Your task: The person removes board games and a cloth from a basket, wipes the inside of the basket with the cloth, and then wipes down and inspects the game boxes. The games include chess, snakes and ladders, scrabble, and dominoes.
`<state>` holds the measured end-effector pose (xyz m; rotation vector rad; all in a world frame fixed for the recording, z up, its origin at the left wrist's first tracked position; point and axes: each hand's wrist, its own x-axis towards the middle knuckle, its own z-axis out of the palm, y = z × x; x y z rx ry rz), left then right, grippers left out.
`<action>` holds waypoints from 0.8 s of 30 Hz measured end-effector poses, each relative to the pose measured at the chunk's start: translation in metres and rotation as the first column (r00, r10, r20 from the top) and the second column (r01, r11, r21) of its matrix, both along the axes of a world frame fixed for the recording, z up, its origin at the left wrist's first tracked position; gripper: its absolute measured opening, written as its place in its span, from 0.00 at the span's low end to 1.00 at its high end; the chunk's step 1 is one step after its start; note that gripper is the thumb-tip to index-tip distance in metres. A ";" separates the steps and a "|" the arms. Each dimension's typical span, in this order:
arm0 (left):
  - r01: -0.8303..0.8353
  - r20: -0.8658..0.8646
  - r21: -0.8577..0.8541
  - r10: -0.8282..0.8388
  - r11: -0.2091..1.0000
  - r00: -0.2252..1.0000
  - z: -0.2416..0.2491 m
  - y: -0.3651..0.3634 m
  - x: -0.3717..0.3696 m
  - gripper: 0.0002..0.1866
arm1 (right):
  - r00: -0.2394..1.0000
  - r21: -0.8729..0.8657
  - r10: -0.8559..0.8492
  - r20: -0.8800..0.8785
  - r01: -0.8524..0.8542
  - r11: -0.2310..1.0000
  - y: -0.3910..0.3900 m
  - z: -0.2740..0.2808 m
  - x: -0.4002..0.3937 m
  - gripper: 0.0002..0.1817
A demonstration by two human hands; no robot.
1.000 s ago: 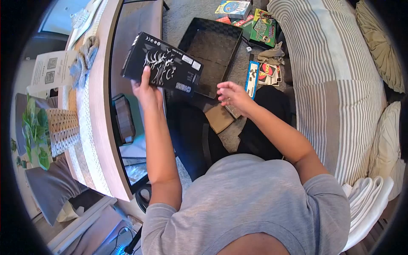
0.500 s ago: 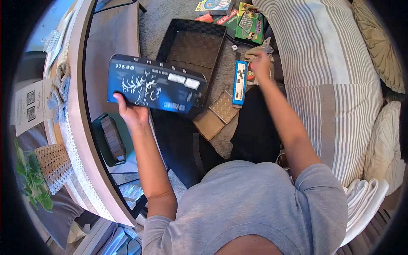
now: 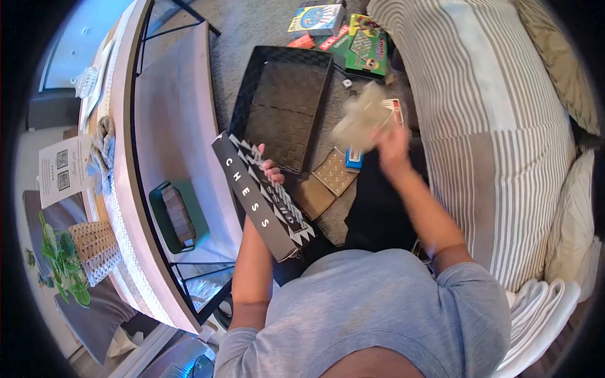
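Observation:
A long dark box marked CHESS (image 3: 249,189) is tilted up in my left hand (image 3: 271,165), whose fingers curl over its upper edge. My right hand (image 3: 392,150) grips a beige cloth (image 3: 362,118), which is blurred by motion. Under the cloth, most of a blue box (image 3: 354,159) is hidden. A small card box with red (image 3: 394,108) shows just beyond my right hand. The dark woven basket (image 3: 252,104) stands on the carpet beyond the chess box. Near it lie a patterned tan square (image 3: 336,171) and a plain brown one (image 3: 313,196).
Game boxes lie at the far end, among them a green one (image 3: 367,47) and a white-and-blue one (image 3: 318,20). A striped cushioned seat (image 3: 485,151) borders the right. On the left are a table (image 3: 129,183) and a green bin (image 3: 161,217) on its lower shelf.
My left hand has turned the chess box from its broad printed face to its lettered side and brought it closer in. My right hand has lifted the cloth over the blue box.

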<state>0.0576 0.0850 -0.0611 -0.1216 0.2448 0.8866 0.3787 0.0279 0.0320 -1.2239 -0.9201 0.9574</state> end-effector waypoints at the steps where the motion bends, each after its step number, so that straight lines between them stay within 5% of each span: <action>1: 0.066 0.192 0.057 -0.076 0.996 0.979 -0.014 0.005 0.011 0.27 | 0.974 0.010 0.220 -0.050 -0.220 0.975 -0.025 0.006 -0.023 0.30; 2: 0.150 0.139 0.202 -0.180 0.968 0.974 -0.007 0.012 0.025 0.29 | 0.910 -0.030 0.310 -0.275 -0.330 0.943 -0.046 0.029 -0.062 0.35; 3: 0.095 -0.243 0.051 -0.080 0.994 0.967 0.031 -0.005 0.048 0.33 | 0.817 0.020 0.564 -0.117 -0.566 0.824 -0.059 0.041 -0.087 0.35; 5: 0.345 -0.003 0.327 -0.365 0.880 0.931 0.024 0.007 0.071 0.36 | 0.849 0.312 0.480 0.221 -0.527 0.790 -0.053 0.054 -0.114 0.33; 7: 0.391 -0.010 0.348 -0.414 0.852 0.910 0.061 -0.004 0.082 0.36 | 0.851 0.352 0.266 0.452 -0.444 0.824 -0.017 0.066 -0.118 0.29; 9: 0.362 -0.248 0.414 -0.279 0.835 0.928 0.063 -0.004 0.081 0.36 | 0.873 0.418 0.121 0.472 -0.343 0.841 0.035 0.070 -0.114 0.26; 11: 0.337 -0.450 0.489 -0.099 0.804 0.888 0.066 -0.003 0.080 0.36 | 0.951 0.358 0.165 0.260 -0.254 0.899 0.065 0.074 -0.109 0.26; 12: 0.326 -0.533 0.527 0.006 0.785 0.846 0.067 -0.003 0.078 0.36 | 0.963 0.324 0.223 0.149 -0.261 0.910 0.066 0.068 -0.110 0.25; 16: 0.319 -0.722 0.643 0.414 0.696 0.554 0.070 -0.003 0.069 0.35 | 0.912 0.200 0.368 0.181 -0.400 0.895 -0.019 0.058 -0.108 0.24; 17: 0.613 -0.512 0.766 0.760 0.192 0.401 0.091 -0.002 0.064 0.34 | 0.886 0.162 0.419 0.196 -0.451 0.878 -0.042 0.066 -0.102 0.24; 18: 0.274 -0.574 0.756 0.400 0.594 0.715 0.102 -0.005 0.064 0.29 | 0.886 0.154 0.423 0.190 -0.452 0.878 -0.062 0.070 -0.097 0.24; 19: 0.050 -0.301 0.403 0.080 0.914 0.950 0.106 -0.005 0.065 0.26 | 0.839 0.109 0.543 0.014 -0.542 0.834 -0.079 0.075 -0.091 0.27; 20: 0.088 -0.386 0.267 0.023 0.960 0.922 0.102 0.000 0.058 0.23 | 0.757 0.084 0.633 -0.163 -0.628 0.773 -0.088 0.078 -0.085 0.31; 21: 0.082 -0.379 0.261 0.024 0.962 0.925 0.118 0.000 0.069 0.23 | 0.756 0.073 0.635 -0.162 -0.632 0.771 -0.091 0.081 -0.080 0.31; 22: -0.031 -0.694 0.274 0.220 0.961 0.685 0.135 0.003 0.080 0.27 | 0.834 0.012 0.550 0.042 -0.551 0.834 -0.093 0.082 -0.076 0.35; 23: -0.123 -0.889 0.319 0.342 0.940 0.305 0.144 0.004 0.088 0.31 | 0.860 -0.027 0.447 0.247 -0.455 0.890 -0.097 0.082 -0.073 0.40; 24: -0.122 -0.872 0.391 0.410 0.912 0.266 0.136 0.008 0.088 0.33 | 0.891 -0.165 0.416 0.182 -0.389 0.906 -0.094 0.070 -0.066 0.45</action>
